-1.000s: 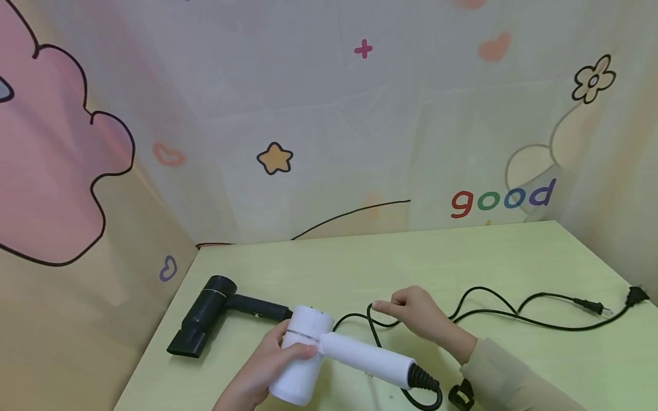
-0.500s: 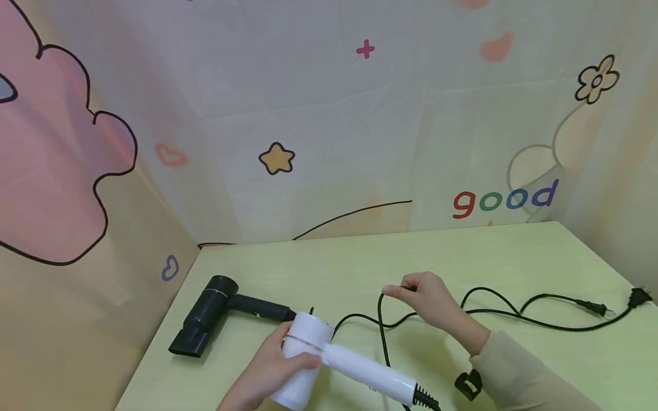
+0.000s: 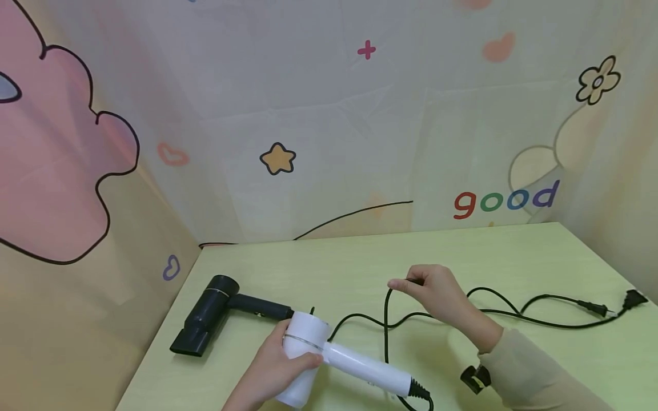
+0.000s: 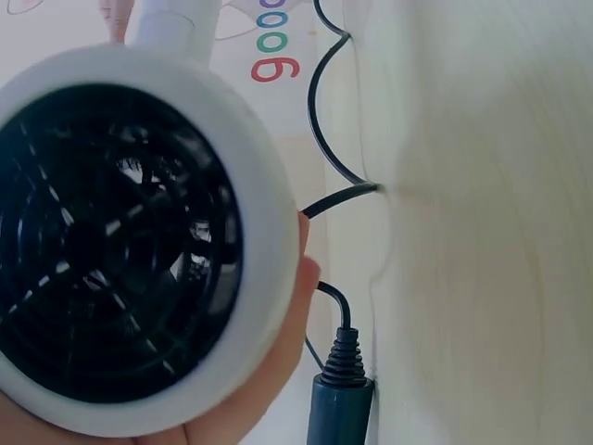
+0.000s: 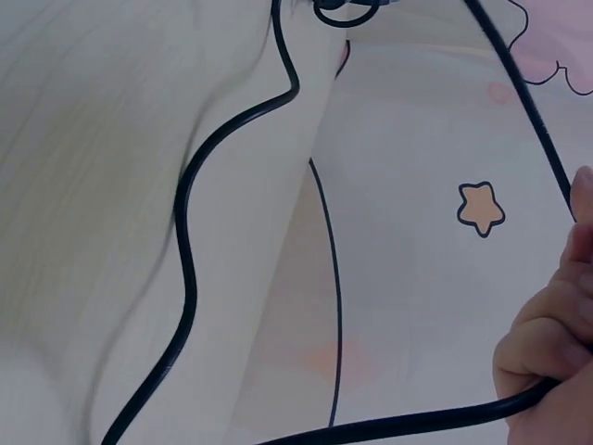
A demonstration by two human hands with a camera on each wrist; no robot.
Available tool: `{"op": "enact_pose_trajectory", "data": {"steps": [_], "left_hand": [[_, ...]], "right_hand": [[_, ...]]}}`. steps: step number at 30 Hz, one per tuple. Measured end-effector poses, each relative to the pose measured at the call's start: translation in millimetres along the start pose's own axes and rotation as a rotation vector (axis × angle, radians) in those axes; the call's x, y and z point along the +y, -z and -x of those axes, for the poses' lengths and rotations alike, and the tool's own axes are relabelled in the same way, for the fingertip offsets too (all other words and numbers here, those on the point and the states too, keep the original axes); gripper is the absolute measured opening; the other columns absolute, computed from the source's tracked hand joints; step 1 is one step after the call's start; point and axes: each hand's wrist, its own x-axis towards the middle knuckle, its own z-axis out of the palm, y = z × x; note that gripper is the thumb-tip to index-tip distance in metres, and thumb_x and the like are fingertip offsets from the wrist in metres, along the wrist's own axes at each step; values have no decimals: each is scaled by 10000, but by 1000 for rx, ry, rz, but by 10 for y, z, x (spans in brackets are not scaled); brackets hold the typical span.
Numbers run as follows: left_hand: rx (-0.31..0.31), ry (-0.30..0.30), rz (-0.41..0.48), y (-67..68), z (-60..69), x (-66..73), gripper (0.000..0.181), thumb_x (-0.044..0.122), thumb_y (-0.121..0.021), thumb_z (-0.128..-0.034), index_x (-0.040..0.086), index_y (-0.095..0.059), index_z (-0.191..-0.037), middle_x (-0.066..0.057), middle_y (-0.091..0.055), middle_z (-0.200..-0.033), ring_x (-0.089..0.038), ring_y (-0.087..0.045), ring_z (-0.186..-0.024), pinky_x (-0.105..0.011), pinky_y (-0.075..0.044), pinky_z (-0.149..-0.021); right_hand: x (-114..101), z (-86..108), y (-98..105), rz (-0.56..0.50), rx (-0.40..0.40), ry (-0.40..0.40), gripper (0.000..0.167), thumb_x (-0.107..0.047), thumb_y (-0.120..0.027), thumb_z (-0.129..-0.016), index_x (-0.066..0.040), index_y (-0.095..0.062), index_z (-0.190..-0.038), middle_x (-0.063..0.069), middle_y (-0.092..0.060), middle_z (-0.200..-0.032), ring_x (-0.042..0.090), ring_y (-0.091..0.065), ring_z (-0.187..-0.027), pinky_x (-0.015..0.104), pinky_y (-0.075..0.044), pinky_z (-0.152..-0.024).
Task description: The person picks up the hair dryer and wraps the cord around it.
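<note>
A white hair dryer is held up over the table by my left hand, which grips it round the barrel with the thumb across the near side. Its dark round grille faces the left wrist view. My right hand holds the black cord that rises from below the dryer's handle. The same cord passes through the curled fingers in the right wrist view. On the table's left lies a black hair dryer with a flat nozzle, its handle end partly behind the white dryer.
A second black cord crosses the table behind the held one. Two black plugs, a slim one and a wider one, lie at the right edge. Printed curtains close off the back and sides of the table.
My right hand has moved up and to the right, drawing its cord into a longer, straighter run. The white hair dryer has tipped slightly and shifted a little. The black hair dryer stays put.
</note>
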Motion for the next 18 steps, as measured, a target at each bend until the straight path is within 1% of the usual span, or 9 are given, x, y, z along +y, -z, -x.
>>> {"op": "enact_pose_trajectory", "data": {"steps": [5, 11, 18], "left_hand": [[60, 0, -62, -24, -4, 7, 858, 313, -783, -711, 37, -336, -1390, -139, -596, -1092, -224, -598, -809, -351, -485, -611], [119, 6, -109, -51, -24, -7, 874, 334, -787, -704, 44, -333, -1391, -131, -609, -1058, -215, -599, -804, -342, -480, -605], [213, 16, -159, -50, -47, 15, 879, 345, -791, -695, 39, -336, -1381, -132, -615, -1000, -203, -594, -769, -316, -470, -590]], "right_hand": [[-60, 35, 28, 15, 18, 41, 364, -366, -676, -854, -120, -539, -624, -75, -350, -543, 56, -311, -511, 218, -293, -482], [-146, 90, 65, -17, -17, 65, 342, -371, -627, -894, -151, -534, -649, -81, -343, -542, 40, -306, -489, 212, -300, -473], [-260, 153, 138, -63, -37, 88, 325, -329, -599, -923, -145, -542, -661, -78, -340, -544, 37, -313, -493, 221, -309, -466]]}}
